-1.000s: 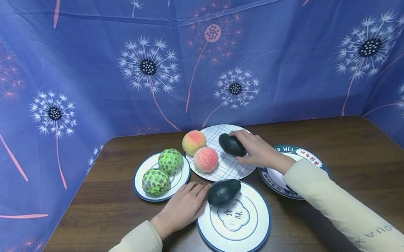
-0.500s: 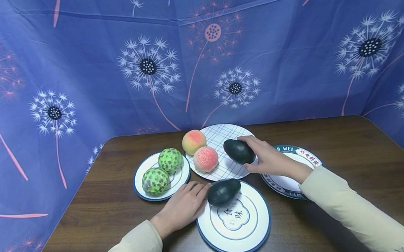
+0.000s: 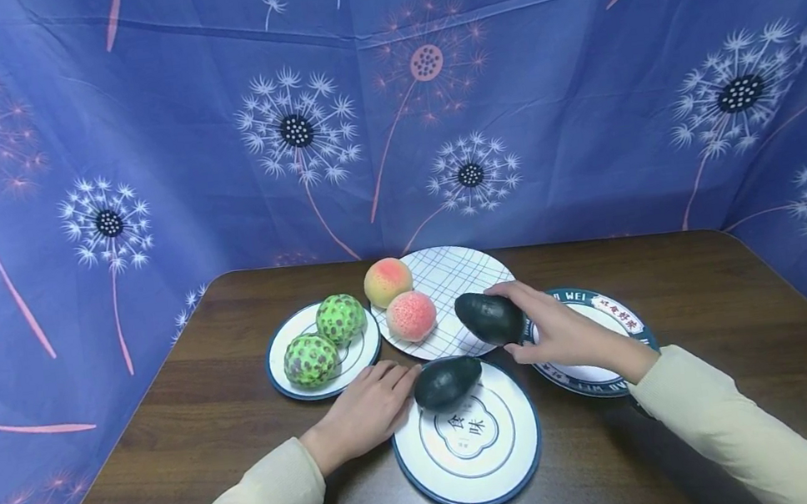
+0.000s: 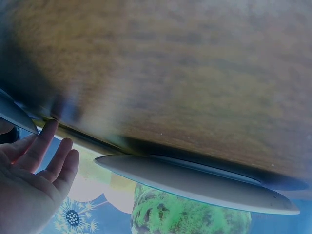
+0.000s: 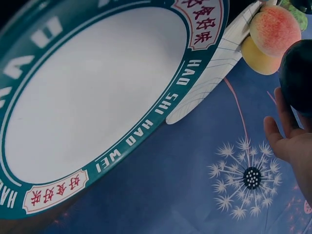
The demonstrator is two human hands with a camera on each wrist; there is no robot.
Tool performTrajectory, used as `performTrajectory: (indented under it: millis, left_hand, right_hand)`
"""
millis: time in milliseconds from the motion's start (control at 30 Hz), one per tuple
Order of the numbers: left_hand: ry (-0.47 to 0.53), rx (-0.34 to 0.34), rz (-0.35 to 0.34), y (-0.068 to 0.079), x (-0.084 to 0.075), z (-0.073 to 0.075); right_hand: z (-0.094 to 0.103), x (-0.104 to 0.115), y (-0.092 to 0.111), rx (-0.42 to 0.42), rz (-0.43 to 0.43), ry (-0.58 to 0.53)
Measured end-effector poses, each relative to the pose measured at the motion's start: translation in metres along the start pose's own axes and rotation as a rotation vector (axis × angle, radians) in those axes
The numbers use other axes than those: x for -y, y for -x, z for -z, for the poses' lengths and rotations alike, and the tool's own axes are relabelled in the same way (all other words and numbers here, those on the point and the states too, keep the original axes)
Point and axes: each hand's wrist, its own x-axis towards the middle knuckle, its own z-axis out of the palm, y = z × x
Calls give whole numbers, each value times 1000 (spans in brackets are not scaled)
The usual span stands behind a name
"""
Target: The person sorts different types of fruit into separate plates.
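My right hand (image 3: 560, 332) grips a dark green avocado (image 3: 489, 319) between thumb and fingers, over the right edge of the checked plate (image 3: 462, 270). In the right wrist view this avocado (image 5: 298, 73) shows at the right edge, above the fingers. On the blue-rimmed plate (image 3: 477, 478) in front lies a second avocado (image 3: 447, 383). At that plate's left rim rests my left hand (image 3: 363, 412), its fingertips beside the second avocado. The left wrist view shows the left hand's fingers (image 4: 61, 158) loosely extended. Two peaches, one yellow-red (image 3: 387, 282) and one pink (image 3: 411, 316), sit on the checked plate.
A smaller blue-rimmed plate (image 3: 285, 384) at the left bears two green spotted balls (image 3: 311, 360). A green-rimmed plate (image 3: 611, 310) with lettering stands at the right, partly under my right forearm. Behind the wooden table (image 3: 743, 311) hangs a blue dandelion cloth (image 3: 544, 41).
My right hand has carried the avocado from the middle of the checked plate to the right and nearer to me. My left hand has stayed at the front plate's rim.
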Motion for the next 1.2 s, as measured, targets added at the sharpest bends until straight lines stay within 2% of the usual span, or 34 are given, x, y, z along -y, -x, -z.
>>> performTrajectory:
  millis: [433, 667, 967, 1200]
  left_hand:
    - [3, -1, 0, -1, 0, 0]
    - [4, -6, 2, -1, 1, 0]
    - [-11, -14, -8, 0, 1, -1]
    - [-20, -9, -15, -1, 2, -2]
  right_hand:
    - [-1, 13, 21, 18, 108, 28]
    - [-5, 18, 29, 26, 210, 88]
    - [-11, 29, 36, 86, 240, 91]
    - [-18, 36, 44, 119, 298, 76]
